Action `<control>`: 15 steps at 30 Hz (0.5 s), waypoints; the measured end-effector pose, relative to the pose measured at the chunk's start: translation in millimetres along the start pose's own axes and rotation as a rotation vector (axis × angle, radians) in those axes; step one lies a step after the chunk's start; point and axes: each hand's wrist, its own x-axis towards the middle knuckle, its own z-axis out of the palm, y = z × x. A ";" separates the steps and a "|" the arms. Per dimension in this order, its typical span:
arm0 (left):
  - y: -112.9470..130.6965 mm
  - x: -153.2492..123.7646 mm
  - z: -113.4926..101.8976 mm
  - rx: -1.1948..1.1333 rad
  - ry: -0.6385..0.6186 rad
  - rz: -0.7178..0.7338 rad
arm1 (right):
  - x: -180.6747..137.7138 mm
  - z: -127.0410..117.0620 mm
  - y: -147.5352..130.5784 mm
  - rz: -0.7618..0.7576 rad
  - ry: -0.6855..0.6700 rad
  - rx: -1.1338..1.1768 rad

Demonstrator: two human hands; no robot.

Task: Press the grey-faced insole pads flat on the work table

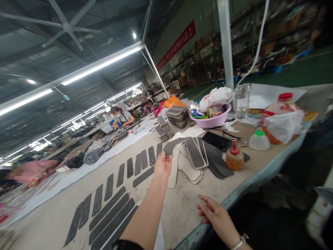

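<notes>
My left hand [163,165] is closed on the edge of a dark grey rounded panel [171,147], fingers and thumb pinching it near a loose pile. That pile has grey-faced panels [195,152] and pale beige ones [187,169], overlapping in a fan. Nearer the table's front edge, my right hand [212,210] hovers with fingers loosely bent and apart, nothing visible in them. Left of my forearm, several dark strips [109,187] with a shiny, wet-looking surface lie in rows on the brown table covering [182,215].
Behind the pile stand stacked panels [177,116] and a lilac basin [212,121] of packets. To the right are a phone [217,140], scissors [240,139], a red-capped glue bottle [235,159], a green-topped bottle [259,141], a glass jar [242,104] and a large red-lidded jug [281,119]. A co-worker [121,118] sits beyond.
</notes>
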 end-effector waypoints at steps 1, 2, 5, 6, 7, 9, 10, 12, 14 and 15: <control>-10.2 3.7 11.8 0.076 -0.025 0.005 | 0.4 -0.5 0.1 0.005 -0.007 0.002; -20.8 5.8 21.1 0.166 -0.054 0.006 | 0.7 -0.9 0.5 0.008 -0.016 0.006; -48.9 4.9 30.2 0.493 -0.125 0.029 | 1.4 -1.8 2.5 0.016 -0.053 0.012; -55.5 3.4 26.8 0.611 -0.137 0.058 | 1.6 -1.8 3.4 0.020 -0.065 0.007; -60.5 2.2 21.0 0.730 -0.142 0.095 | 1.9 -1.6 4.3 0.024 -0.075 -0.001; -66.1 1.1 4.2 0.960 -0.132 0.160 | 2.5 -0.9 5.7 0.032 -0.089 -0.023; -67.4 1.5 -5.1 1.070 -0.123 0.168 | 2.8 -0.4 6.0 0.035 -0.096 -0.035; -68.7 3.3 -22.1 1.265 -0.098 0.126 | 2.7 -0.1 5.8 0.050 -0.105 -0.058; -69.4 5.4 -34.5 1.408 -0.089 0.059 | 2.4 -1.7 4.8 0.092 -0.114 -0.073; -69.7 6.5 -38.5 1.458 -0.095 0.038 | 2.7 -3.5 4.5 0.122 -0.115 -0.076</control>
